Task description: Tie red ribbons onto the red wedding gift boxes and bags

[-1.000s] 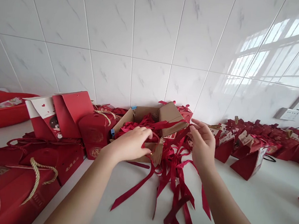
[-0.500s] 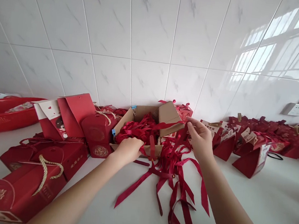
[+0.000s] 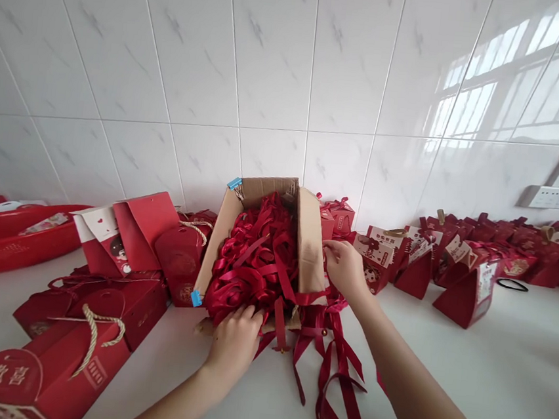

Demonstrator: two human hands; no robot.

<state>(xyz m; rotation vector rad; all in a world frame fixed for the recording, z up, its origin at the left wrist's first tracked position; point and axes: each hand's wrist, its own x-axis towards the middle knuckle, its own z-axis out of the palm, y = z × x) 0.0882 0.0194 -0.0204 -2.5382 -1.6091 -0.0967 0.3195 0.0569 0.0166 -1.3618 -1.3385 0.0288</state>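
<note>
An open cardboard box (image 3: 312, 242) tilts toward me, full of tangled red satin ribbons (image 3: 262, 254). At its front edge, my left hand (image 3: 236, 337) curls its fingers over the ribbons; the thumb is hidden. My right hand (image 3: 347, 269) is closed at the outer side of the box's right flap, its fingertips partly hidden behind the cardboard. Loose ribbon tails (image 3: 341, 387) hang over the front right corner and spread across the white table. Blue binder clips (image 3: 196, 298) sit on the box's left edge.
Red gift boxes with rope handles (image 3: 72, 361) and a red plastic basin (image 3: 19, 244) stand on the left. Several small red gift boxes (image 3: 464, 286) line the right side, beside a black loop (image 3: 512, 284). A tiled wall rises behind, with a socket strip (image 3: 547, 197).
The box has tipped toward me, showing more ribbons inside. My left hand has moved down with the box's front edge; my right hand has come lower and left, against the flap.
</note>
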